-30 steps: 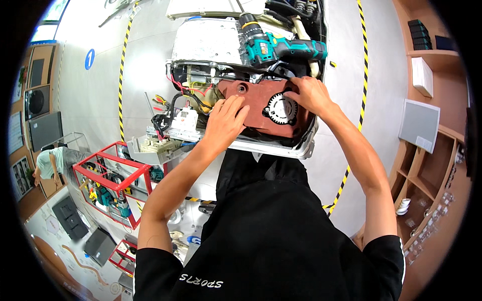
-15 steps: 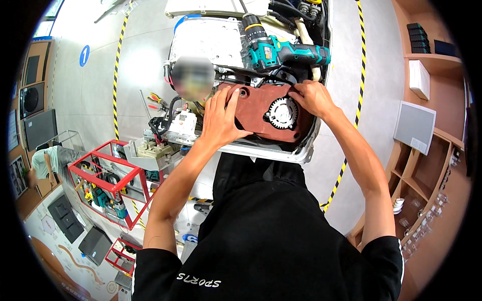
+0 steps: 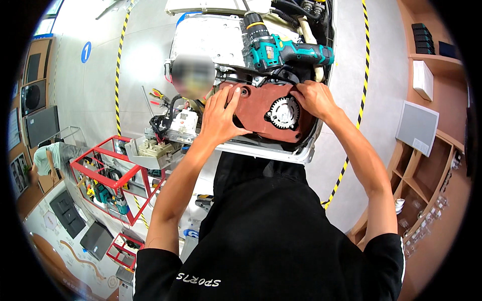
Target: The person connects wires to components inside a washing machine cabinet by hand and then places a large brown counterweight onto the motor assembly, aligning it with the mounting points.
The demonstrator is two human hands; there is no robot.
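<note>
A reddish-brown panel (image 3: pixel 258 108) lies in the near end of an opened, white-framed appliance (image 3: pixel 261 152) in front of me. A white toothed ring (image 3: pixel 284 113) shows in the panel's right part. My left hand (image 3: pixel 219 114) spans the panel's left end, its fingers reaching toward the far edge and its thumb at the near edge. At the far right corner, my right hand (image 3: pixel 315 99) has its fingers bent and closed on the panel's edge; the fingertips are partly hidden. Just beyond the panel, a teal and black cordless drill (image 3: pixel 273 52) rests on the appliance.
Left of the panel are a white connector block (image 3: pixel 185 121) with wires and pliers (image 3: pixel 158 94) with red and yellow handles. A red-framed cart (image 3: pixel 108 176) with tools stands farther left. Wooden shelving (image 3: pixel 419 170) lines the right side. A person (image 3: pixel 52 158) bends at the far left.
Both hands stay at the same places on the panel. The whole view has shifted slightly; nothing else has visibly moved.
</note>
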